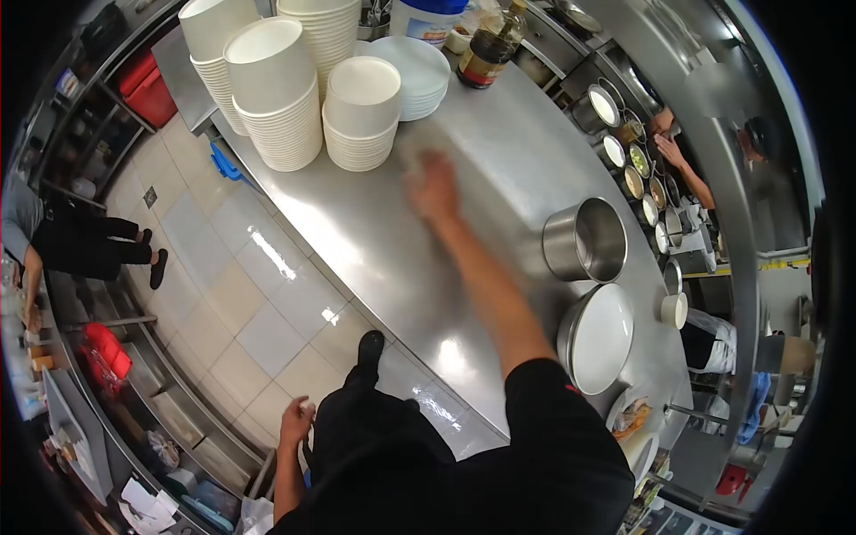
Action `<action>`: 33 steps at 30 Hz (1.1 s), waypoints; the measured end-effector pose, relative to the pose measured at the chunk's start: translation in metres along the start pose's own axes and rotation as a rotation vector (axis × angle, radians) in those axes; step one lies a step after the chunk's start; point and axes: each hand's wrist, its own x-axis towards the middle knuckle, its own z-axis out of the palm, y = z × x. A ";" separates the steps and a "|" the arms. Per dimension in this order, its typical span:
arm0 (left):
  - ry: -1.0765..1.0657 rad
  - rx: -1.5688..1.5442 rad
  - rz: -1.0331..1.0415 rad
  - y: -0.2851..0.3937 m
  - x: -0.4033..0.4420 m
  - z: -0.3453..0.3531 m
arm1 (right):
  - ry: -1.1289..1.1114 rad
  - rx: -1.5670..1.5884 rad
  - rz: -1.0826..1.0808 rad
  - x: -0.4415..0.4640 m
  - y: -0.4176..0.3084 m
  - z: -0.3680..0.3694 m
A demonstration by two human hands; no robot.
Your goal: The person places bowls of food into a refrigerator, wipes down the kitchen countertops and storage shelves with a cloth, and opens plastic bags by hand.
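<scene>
My right hand (432,187) is stretched out over the steel table (374,236), smeared by motion. A pale blur lies at its fingers; whether it holds a cloth or nothing, I cannot tell. Just beyond it stand stacks of white paper tubs (361,111) and a stack of pale round lids (410,71). My left hand (298,419) hangs low beside my leg, away from the table, its fingers curled in. Something small and pale shows at its fingertips, too small to name.
A steel pot (586,239) and a white bowl (602,339) stand right of my forearm. A dark sauce bottle (490,49) is at the far end. Food containers (637,160) line another counter, with a co-worker's hand (669,152) there. Another person (76,232) stands left.
</scene>
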 end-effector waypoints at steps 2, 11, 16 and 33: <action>0.063 0.029 0.062 0.047 0.020 -0.010 | 0.033 0.145 -0.086 -0.062 -0.079 0.034; -0.017 -0.294 0.048 0.148 0.086 -0.073 | -0.005 0.731 0.082 -0.151 -0.158 -0.049; -0.211 0.192 -0.156 0.102 0.106 -0.044 | -0.380 0.348 0.197 -0.130 -0.111 -0.055; -0.849 0.951 0.182 0.143 0.177 0.136 | -0.081 -0.440 0.792 -0.568 -0.022 -0.284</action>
